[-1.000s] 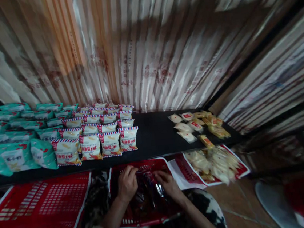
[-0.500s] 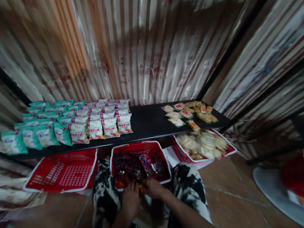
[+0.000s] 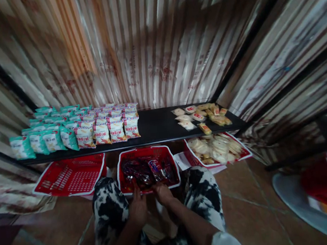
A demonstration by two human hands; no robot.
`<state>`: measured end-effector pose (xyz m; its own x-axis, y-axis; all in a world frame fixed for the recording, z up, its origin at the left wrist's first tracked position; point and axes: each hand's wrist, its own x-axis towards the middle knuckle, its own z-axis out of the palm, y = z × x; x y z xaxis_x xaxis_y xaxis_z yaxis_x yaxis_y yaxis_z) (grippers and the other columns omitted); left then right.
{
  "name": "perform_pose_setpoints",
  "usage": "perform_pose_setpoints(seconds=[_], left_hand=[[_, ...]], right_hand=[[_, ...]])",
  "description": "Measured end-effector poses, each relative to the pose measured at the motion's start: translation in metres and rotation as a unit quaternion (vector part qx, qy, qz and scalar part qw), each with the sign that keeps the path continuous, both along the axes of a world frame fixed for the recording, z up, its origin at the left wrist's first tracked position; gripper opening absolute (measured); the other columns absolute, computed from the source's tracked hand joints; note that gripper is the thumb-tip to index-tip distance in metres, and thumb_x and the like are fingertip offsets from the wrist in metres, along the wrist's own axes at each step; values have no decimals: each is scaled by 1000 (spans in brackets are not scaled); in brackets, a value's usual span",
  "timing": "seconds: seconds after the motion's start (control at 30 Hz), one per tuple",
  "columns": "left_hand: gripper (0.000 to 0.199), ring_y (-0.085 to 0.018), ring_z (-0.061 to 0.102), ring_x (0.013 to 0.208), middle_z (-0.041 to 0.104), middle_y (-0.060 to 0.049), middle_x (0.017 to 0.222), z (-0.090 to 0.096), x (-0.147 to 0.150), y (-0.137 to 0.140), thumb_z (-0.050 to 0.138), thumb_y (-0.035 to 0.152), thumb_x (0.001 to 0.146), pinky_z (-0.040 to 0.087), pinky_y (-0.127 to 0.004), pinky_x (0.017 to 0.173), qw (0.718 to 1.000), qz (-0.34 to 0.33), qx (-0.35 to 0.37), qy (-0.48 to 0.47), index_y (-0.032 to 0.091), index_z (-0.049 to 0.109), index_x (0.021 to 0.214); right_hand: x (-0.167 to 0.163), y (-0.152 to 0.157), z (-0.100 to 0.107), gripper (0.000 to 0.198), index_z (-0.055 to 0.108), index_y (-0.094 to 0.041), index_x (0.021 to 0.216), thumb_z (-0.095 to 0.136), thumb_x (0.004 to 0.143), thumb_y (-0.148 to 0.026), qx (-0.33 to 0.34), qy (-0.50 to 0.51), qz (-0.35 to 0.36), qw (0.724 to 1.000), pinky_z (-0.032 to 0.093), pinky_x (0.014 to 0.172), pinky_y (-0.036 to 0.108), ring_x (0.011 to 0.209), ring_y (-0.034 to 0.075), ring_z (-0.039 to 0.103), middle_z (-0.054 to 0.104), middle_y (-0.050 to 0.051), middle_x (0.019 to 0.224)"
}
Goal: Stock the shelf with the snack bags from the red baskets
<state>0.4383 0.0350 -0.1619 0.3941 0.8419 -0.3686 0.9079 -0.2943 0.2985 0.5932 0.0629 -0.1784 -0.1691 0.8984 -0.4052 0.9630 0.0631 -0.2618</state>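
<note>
Between my knees stands a red basket (image 3: 147, 150) with a white rim, holding dark purple shiny packets (image 3: 137, 169) and a packet with blue and red print (image 3: 154, 166). My left hand (image 3: 137, 204) reaches over its near rim, fingers stretched toward the dark packets. Beside it my right hand (image 3: 162, 193) is closed at the near rim, with its fingertips inside the basket. Whatever its fingers hold, if anything, is too dim to make out. Small red and orange bits show near the left fingertips, low in the basket.
A black shelf (image 3: 158, 125) bears rows of teal bags (image 3: 53, 140), white-and-red bags (image 3: 116, 131) and, at right, small flat packets (image 3: 186, 124). Below are a red basket (image 3: 83, 175) at left and one of pale packets (image 3: 218, 147) at right. Another red container (image 3: 321, 185) stands far right.
My hands were close together at the near rim with a small red-and-yellow thing between them. Now they are farther apart, and the left fingers reach into the basket. The view has shifted slightly.
</note>
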Motion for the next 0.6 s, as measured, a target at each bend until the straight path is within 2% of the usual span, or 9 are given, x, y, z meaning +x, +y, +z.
perform_pose_setpoints(seconds=[0.07,0.13,0.23,0.37,0.47,0.6], left_hand=[[59,-31,17,139,24,-16,150,-1,4,3,40,16,77,26,-42,108,1000,-2,-11,3,7,38,135],[59,-31,18,138,25,-17,149,-1,8,7,40,18,79,26,-40,108,999,-4,-35,7,7,36,137],[58,-28,31,133,37,-19,143,2,14,16,38,16,79,26,-35,108,998,-4,-57,19,5,37,136],[50,-26,47,120,54,-18,128,9,21,27,38,16,80,33,-34,103,998,-16,-57,30,4,47,128],[47,-28,48,118,56,-18,124,12,29,31,41,18,79,35,-36,102,998,-25,-55,31,4,52,123],[48,-27,48,119,55,-16,125,11,43,34,44,20,79,38,-34,100,997,-22,-67,10,8,50,125]], right_hand=[[0,-2,-1,39,63,-21,111,39,83,-10,-1,-2,-9,1000,41,88,33,107,23,57,66,12,110],[1,-3,-1,40,62,-23,113,38,83,-11,-1,0,-9,1000,38,91,33,112,23,54,64,10,115],[3,-2,2,39,63,-24,110,38,83,-10,-7,-1,-4,1000,39,91,32,113,23,53,65,9,113],[3,4,9,39,66,-21,105,38,81,-7,-21,-7,-12,1000,43,83,31,100,23,61,69,11,103],[8,5,14,40,65,-19,108,37,82,-6,-17,-6,-21,1000,43,85,32,102,23,61,68,13,105],[23,4,18,39,64,-20,110,39,82,-8,-17,-11,-12,1000,42,89,32,108,23,58,66,13,111]])
